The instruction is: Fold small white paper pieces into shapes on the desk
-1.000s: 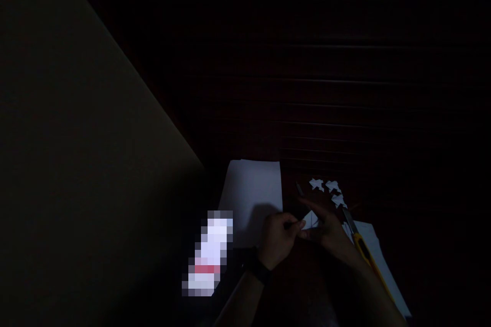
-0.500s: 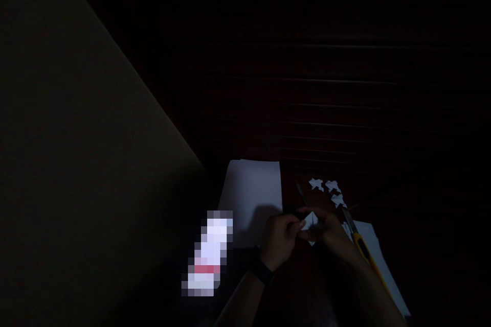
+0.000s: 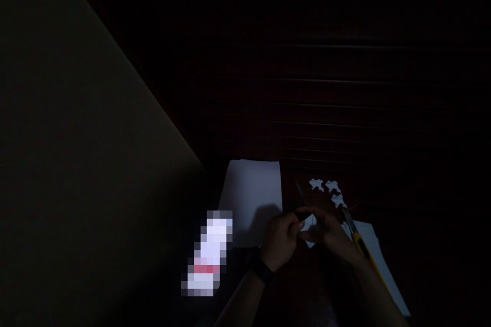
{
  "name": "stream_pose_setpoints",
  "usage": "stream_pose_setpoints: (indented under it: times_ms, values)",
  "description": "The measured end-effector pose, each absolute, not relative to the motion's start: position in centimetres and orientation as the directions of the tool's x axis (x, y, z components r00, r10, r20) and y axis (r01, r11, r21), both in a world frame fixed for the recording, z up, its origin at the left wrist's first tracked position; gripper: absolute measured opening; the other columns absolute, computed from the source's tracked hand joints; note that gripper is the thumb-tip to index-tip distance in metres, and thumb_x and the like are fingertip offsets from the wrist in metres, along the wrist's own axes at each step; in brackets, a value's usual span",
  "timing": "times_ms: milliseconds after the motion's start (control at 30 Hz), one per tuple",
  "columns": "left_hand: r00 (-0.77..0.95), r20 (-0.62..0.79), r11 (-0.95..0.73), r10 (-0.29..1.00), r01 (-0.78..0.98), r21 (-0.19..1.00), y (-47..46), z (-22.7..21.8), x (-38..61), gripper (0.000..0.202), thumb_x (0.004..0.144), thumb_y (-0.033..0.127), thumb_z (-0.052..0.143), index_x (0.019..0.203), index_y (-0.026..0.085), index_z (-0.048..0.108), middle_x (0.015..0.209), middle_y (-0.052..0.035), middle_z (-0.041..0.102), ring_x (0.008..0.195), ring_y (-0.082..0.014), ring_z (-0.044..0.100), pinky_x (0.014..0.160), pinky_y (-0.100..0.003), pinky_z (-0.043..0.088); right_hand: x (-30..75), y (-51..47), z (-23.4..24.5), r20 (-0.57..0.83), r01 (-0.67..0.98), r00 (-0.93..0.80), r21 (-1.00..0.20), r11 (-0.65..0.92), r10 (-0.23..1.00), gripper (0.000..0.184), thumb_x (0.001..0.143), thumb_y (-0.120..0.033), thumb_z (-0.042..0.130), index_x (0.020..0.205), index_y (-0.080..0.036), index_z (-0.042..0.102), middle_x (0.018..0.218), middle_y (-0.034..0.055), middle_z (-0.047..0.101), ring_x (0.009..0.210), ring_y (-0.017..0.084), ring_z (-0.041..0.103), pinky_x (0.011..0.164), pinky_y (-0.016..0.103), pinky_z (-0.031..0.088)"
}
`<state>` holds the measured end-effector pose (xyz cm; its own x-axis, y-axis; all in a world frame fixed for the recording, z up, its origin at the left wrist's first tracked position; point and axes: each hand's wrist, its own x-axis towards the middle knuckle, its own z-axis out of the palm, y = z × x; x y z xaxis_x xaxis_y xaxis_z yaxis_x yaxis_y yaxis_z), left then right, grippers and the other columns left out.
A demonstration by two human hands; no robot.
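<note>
The head view is showing two forearms entering from the bottom edge, a dark wristband (image 3: 261, 268) circling the left wrist. In the lower centre, the left hand (image 3: 281, 240) is pinching the left edge of a small folded white paper (image 3: 310, 223) between thumb and fingers. The right hand (image 3: 334, 235) is curving around that paper from the right, forefinger above and thumb across it; how firmly they are pressing, I cannot tell.

At lower left, a bright, pixelated oblong (image 3: 207, 250) is glowing. At lower right, a yellow cutter (image 3: 360, 243) is lying slantwise over white sheets (image 3: 378, 253), its blade pointing toward the upper left. Left of centre, larger white paper (image 3: 253, 189) is lying flat, catching a hand's shadow. A thin dark pen-like tool (image 3: 299, 189) is pointing up beyond the fingers, and right of it three folded white pieces (image 3: 316, 184) are sitting close together. Farther off, a dark ridged surface (image 3: 326, 82) is filling the upper frame.
</note>
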<state>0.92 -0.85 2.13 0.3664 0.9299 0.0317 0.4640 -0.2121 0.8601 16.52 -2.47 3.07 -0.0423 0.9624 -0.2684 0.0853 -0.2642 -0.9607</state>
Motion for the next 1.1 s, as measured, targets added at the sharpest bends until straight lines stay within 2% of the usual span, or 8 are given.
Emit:
stream_pose_setpoints:
  times_ms: [100, 233, 400, 500, 700, 933, 1100]
  values:
    - [0.38, 0.027, -0.219, 0.924, 0.471, 0.855, -0.8, 2.1, 0.8, 0.023, 0.085, 0.028, 0.045, 0.066, 0.018, 0.053, 0.062, 0.002, 0.055, 0.058, -0.011, 0.049, 0.052, -0.022, 0.027, 16.6, -2.5, 3.4, -0.257, 0.085, -0.056, -0.964, -0.252, 0.965, 0.048, 0.059, -0.014, 0.069, 0.106, -0.021, 0.061, 0.077, -0.0014, 0.062, 0.057, 0.011, 0.051, 0.052, 0.023, 0.041]
    - [0.409, 0.032, -0.236, 0.912, 0.458, 0.857, -0.7, 1.8, 0.6, 0.024, 0.085, 0.03, 0.046, 0.066, 0.018, 0.054, 0.062, 0.0018, 0.056, 0.059, -0.011, 0.05, 0.052, -0.022, 0.028, 16.5, -2.4, 3.2, -0.263, 0.093, -0.016, -0.961, -0.261, 0.965, 0.041, 0.058, -0.012, 0.069, 0.099, -0.018, 0.063, 0.075, -0.0006, 0.062, 0.061, 0.013, 0.054, 0.053, 0.023, 0.043]
    - [0.388, 0.013, -0.21, 0.922, 0.47, 0.857, -0.2, 1.3, 0.3, 0.027, 0.085, 0.034, 0.046, 0.066, 0.017, 0.054, 0.06, 0.0018, 0.054, 0.057, -0.0109, 0.048, 0.051, -0.022, 0.027, 16.7, -2.5, 3.0, -0.23, 0.07, -0.084, -0.972, -0.224, 0.97, 0.047, 0.062, -0.018, 0.071, 0.107, -0.021, 0.06, 0.095, 0.0036, 0.063, 0.085, 0.02, 0.059, 0.069, 0.03, 0.048]
    - [0.37, 0.006, -0.194, 0.929, 0.473, 0.859, -0.1, 1.2, 0.1, 0.029, 0.086, 0.036, 0.044, 0.066, 0.017, 0.054, 0.059, 0.0018, 0.054, 0.056, -0.0108, 0.048, 0.05, -0.022, 0.026, 16.9, -2.5, 3.2, -0.204, 0.038, -0.074, -0.979, -0.202, 0.976, 0.042, 0.068, -0.024, 0.069, 0.108, -0.022, 0.059, 0.102, 0.0053, 0.062, 0.096, 0.023, 0.057, 0.078, 0.033, 0.046]
    - [0.351, 0.011, -0.184, 0.936, 0.463, 0.867, -0.3, 1.6, -0.2, 0.032, 0.086, 0.04, 0.044, 0.065, 0.017, 0.054, 0.06, 0.0017, 0.054, 0.056, -0.0105, 0.047, 0.05, -0.021, 0.028, 16.7, -2.3, 2.9, -0.2, 0.082, -0.015, -0.977, -0.198, 0.98, 0.036, 0.069, -0.029, 0.068, 0.103, -0.021, 0.06, 0.081, 0.0015, 0.063, 0.074, 0.018, 0.058, 0.063, 0.029, 0.047]
    - [0.32, 0.025, -0.165, 0.947, 0.42, 0.892, -0.7, 2.6, -0.4, 0.033, 0.086, 0.041, 0.044, 0.07, 0.016, 0.058, 0.064, 0.0, 0.057, 0.06, -0.0114, 0.05, 0.053, -0.021, 0.032, 15.8, -2.3, 3.1, -0.111, 0.081, 0.004, -0.991, -0.111, 0.994, 0.034, 0.071, -0.028, 0.067, 0.103, -0.021, 0.058, 0.085, 0.0025, 0.062, 0.074, 0.018, 0.057, 0.061, 0.027, 0.046]
    - [0.32, -0.015, -0.124, 0.947, 0.408, 0.904, -1.3, 2.7, -0.4, 0.035, 0.086, 0.042, 0.042, 0.071, 0.017, 0.06, 0.064, -0.0007, 0.059, 0.059, -0.0121, 0.052, 0.052, -0.021, 0.033, 14.7, -2.7, 2.9, -0.07, 0.017, 0.065, -0.997, -0.071, 0.995, 0.035, 0.074, -0.027, 0.064, 0.107, -0.023, 0.051, 0.077, 0.0001, 0.06, 0.064, 0.015, 0.055, 0.054, 0.024, 0.044]
